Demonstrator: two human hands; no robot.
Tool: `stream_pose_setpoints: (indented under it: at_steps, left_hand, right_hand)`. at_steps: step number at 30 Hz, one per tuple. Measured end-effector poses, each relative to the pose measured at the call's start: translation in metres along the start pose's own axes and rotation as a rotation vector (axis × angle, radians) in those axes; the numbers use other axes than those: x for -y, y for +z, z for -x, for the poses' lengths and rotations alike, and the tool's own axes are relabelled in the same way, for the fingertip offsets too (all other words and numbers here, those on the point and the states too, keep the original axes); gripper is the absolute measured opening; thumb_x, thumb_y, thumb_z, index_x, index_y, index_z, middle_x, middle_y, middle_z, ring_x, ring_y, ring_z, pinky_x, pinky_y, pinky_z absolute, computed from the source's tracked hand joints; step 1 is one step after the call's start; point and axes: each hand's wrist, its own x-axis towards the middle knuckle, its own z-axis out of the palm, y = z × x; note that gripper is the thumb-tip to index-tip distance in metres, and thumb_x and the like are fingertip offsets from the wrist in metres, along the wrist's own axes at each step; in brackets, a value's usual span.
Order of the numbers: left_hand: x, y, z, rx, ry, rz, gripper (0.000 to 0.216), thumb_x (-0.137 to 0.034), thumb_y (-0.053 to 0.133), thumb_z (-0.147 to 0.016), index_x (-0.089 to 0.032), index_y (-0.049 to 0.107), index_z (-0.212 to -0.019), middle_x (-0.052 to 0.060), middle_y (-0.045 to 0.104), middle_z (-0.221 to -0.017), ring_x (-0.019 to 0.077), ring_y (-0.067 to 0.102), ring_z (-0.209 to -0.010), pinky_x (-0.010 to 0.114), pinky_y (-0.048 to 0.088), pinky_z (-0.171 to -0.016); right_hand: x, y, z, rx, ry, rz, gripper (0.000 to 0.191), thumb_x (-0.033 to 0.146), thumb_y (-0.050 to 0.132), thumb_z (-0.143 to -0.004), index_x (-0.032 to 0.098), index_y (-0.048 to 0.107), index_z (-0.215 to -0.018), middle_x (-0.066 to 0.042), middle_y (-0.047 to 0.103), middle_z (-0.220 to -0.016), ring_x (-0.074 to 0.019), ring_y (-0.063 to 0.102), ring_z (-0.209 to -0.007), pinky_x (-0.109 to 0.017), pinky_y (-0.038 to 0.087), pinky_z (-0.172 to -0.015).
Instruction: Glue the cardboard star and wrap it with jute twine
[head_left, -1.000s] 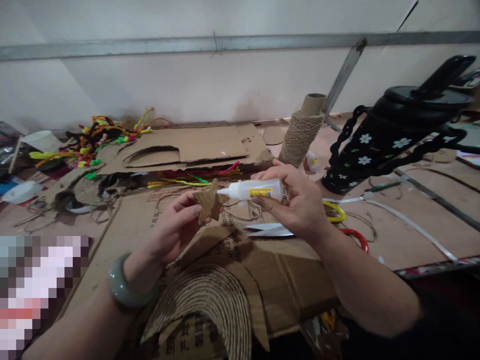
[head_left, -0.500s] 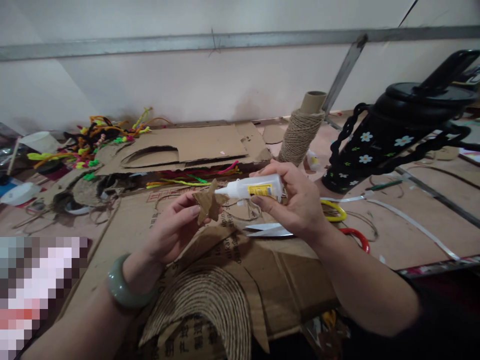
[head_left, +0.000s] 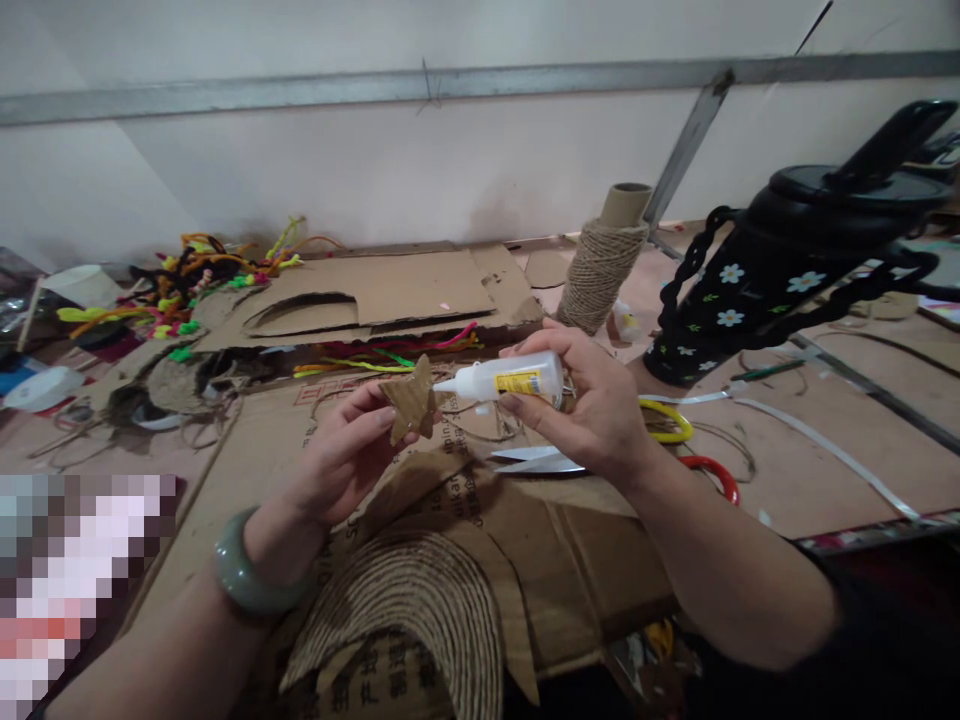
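Nearby, a twine-covered arc (head_left: 420,565) lies over printed cardboard (head_left: 251,450). Just beyond, your left hand (head_left: 349,450) pinches the brown star (head_left: 411,402) between thumb and fingers, left of centre; your right hand (head_left: 596,405) wraps the squeeze bottle (head_left: 517,380), nozzle at the star's right edge. Gluing there seems the step; next probably calls for gentle pressure, steady star. Farther right is a twine spool (head_left: 596,270).

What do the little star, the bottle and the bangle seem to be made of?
The star: seemingly matte cardboard, from its brown, faintly ridged face.
The bottle: probably smooth plastic, since it looks whitish and translucent.
The bangle: perhaps polished stone like jade, given its glossy grey-green surface; glass or resin could look alike.
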Motion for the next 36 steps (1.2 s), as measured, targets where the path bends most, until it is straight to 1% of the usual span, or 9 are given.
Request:
stream_pose_setpoints:
  at_steps: [4,6,9,11,15,21,25,29,36]
  left_hand:
    - [0.0017,0.0009,-0.0012,0.014,-0.012,0.013,0.026,-0.020,0.079,-0.062,-0.015,0.070,-0.085,0.004,0.073,-0.086,0.0157,0.069,-0.076,0.018,0.055,-0.064]
    - [0.0027,0.0015,-0.0011,0.022,-0.024,0.017,0.025,-0.020,0.078,-0.063,-0.015,0.070,-0.086,0.004,0.074,-0.085,0.0158,0.069,-0.076,0.019,0.055,-0.065]
    - [0.0036,0.0018,-0.0004,0.022,-0.029,0.023,0.024,-0.020,0.078,-0.063,-0.016,0.071,-0.086,0.005,0.074,-0.085,0.0163,0.069,-0.076,0.019,0.055,-0.066]
    - [0.0038,0.0013,0.0001,0.031,-0.043,0.031,0.023,-0.019,0.078,-0.064,-0.016,0.071,-0.086,0.006,0.074,-0.085,0.0163,0.070,-0.076,0.019,0.055,-0.067]
    - [0.0039,0.0001,0.0002,0.053,-0.082,0.044,0.023,-0.020,0.077,-0.065,-0.018,0.070,-0.087,0.006,0.075,-0.086,0.0164,0.070,-0.076,0.020,0.056,-0.068]
    - [0.0031,0.0011,0.0014,0.025,-0.089,0.039,0.023,-0.020,0.078,-0.064,-0.018,0.071,-0.086,0.005,0.075,-0.084,0.0156,0.070,-0.073,0.020,0.057,-0.068]
    - [0.0030,0.0012,0.0021,0.022,-0.083,0.030,0.023,-0.020,0.078,-0.064,-0.018,0.071,-0.086,0.005,0.075,-0.084,0.0157,0.070,-0.074,0.020,0.056,-0.068]
    - [0.0025,-0.0009,0.0021,0.009,-0.042,0.026,0.026,-0.020,0.078,-0.063,-0.017,0.070,-0.087,0.005,0.074,-0.087,0.0167,0.070,-0.075,0.018,0.056,-0.063]
    - [0.0036,-0.0013,0.0009,0.002,-0.022,0.006,0.026,-0.020,0.078,-0.063,-0.016,0.070,-0.088,0.005,0.074,-0.088,0.0169,0.070,-0.077,0.019,0.055,-0.064]
  right_hand:
    - [-0.0005,0.0010,-0.0002,0.003,-0.032,0.002,0.027,0.030,0.068,-0.072,0.022,0.053,-0.094,-0.003,0.067,-0.092,-0.0178,0.063,-0.082,-0.049,0.038,-0.100]
    - [-0.0004,0.0016,0.0001,-0.003,-0.033,-0.010,0.030,0.030,0.068,-0.071,0.022,0.053,-0.096,-0.003,0.066,-0.094,-0.0182,0.063,-0.083,-0.047,0.041,-0.096]
    - [0.0000,0.0028,0.0010,-0.009,0.032,-0.067,0.038,0.033,0.069,-0.071,0.022,0.051,-0.103,-0.005,0.064,-0.099,-0.0204,0.062,-0.088,-0.043,0.047,-0.087]
    - [0.0001,0.0037,0.0016,-0.004,0.070,-0.115,0.042,0.034,0.070,-0.070,0.021,0.051,-0.105,-0.007,0.063,-0.101,-0.0218,0.062,-0.093,-0.042,0.048,-0.085]
    - [-0.0009,0.0053,0.0020,0.019,0.090,-0.186,0.038,0.035,0.070,-0.071,0.021,0.052,-0.102,-0.007,0.063,-0.102,-0.0213,0.062,-0.094,-0.041,0.048,-0.084]
    - [-0.0008,0.0056,0.0014,0.039,0.052,-0.207,0.031,0.033,0.067,-0.074,0.021,0.053,-0.100,-0.005,0.063,-0.096,-0.0203,0.061,-0.094,-0.038,0.048,-0.081]
    - [0.0003,0.0041,0.0012,0.035,0.045,-0.172,0.029,0.032,0.067,-0.075,0.020,0.054,-0.098,-0.005,0.064,-0.095,-0.0197,0.061,-0.092,-0.038,0.046,-0.084]
    - [0.0002,0.0029,0.0010,0.043,0.057,-0.149,0.029,0.034,0.067,-0.074,0.019,0.055,-0.096,-0.006,0.065,-0.094,-0.0196,0.061,-0.088,-0.038,0.047,-0.081]
    - [0.0004,0.0039,0.0017,0.038,0.068,-0.155,0.028,0.033,0.066,-0.075,0.019,0.055,-0.097,-0.006,0.063,-0.094,-0.0209,0.061,-0.091,-0.040,0.048,-0.081]
